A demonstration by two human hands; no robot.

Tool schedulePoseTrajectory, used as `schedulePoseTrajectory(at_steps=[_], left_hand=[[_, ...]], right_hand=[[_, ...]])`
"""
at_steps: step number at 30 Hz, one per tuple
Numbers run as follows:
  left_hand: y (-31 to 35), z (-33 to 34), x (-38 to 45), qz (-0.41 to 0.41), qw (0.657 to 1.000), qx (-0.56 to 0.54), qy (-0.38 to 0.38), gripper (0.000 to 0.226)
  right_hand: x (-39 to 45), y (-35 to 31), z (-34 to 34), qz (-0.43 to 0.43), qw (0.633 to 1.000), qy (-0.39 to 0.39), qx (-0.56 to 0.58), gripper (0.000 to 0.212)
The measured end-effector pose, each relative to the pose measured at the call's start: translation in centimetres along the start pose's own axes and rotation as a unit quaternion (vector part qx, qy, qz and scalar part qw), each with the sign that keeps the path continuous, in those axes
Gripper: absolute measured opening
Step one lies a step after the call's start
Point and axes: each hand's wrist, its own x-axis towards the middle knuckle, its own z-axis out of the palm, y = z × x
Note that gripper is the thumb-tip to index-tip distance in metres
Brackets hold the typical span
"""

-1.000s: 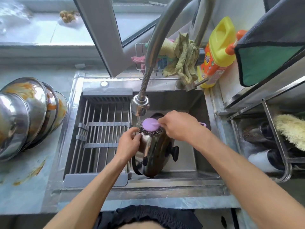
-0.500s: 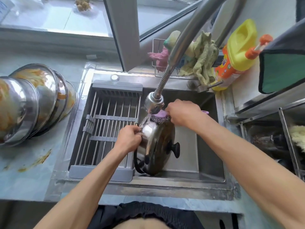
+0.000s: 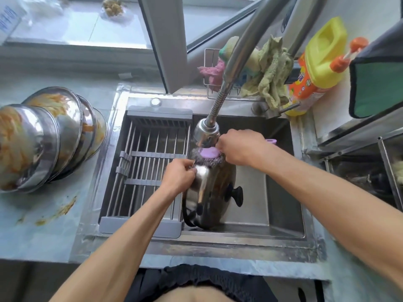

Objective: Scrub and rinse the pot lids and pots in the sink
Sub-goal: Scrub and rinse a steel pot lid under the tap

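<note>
In the sink [image 3: 281, 216] a steel pot lid [image 3: 209, 197] stands on edge, its black knob [image 3: 237, 196] pointing right. The left hand [image 3: 177, 176] pinches the lid's upper left rim, fingers curled round it. The right hand [image 3: 238, 147] grips a purple-handled steel-wool scrubber [image 3: 208, 155] pressed on the lid's top edge — right under the faucet head [image 3: 206, 132]. A grey drying rack [image 3: 146, 168] spans the sink's left half. Left on the counter [image 3: 39, 232], 4 or so sauce-smeared steel bowls [image 3: 43, 138] lie nested — tipped on their sides.
</note>
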Motion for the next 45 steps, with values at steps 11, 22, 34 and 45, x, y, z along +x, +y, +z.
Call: schedulePoseTrajectory(at_steps=[11,22,34,45], left_hand=[[-0.3,0.7,-1.2,-0.039,0.999,-0.002,-0.016,0.023],[-0.4,-0.6,-0.1,-0.031,0.998,-0.038,-0.041,0.018],[-0.6,0.2,0.3,-0.024,0.998,-0.020,-0.048,0.021],[-0.6,0.0,0.4,-0.004,0.999,-0.015,-0.037,0.018]], right_hand=[[0.3,1.5,0.7,0.046,0.998,-0.016,0.032,0.021],[0.6,0.5,0.7,0.017,0.999,-0.010,0.042,0.026],[0.5,-0.4,1.2,0.000,1.000,-0.016,0.025,0.021],[1.3,1.3,0.7,0.040,0.998,-0.022,0.049,0.016]])
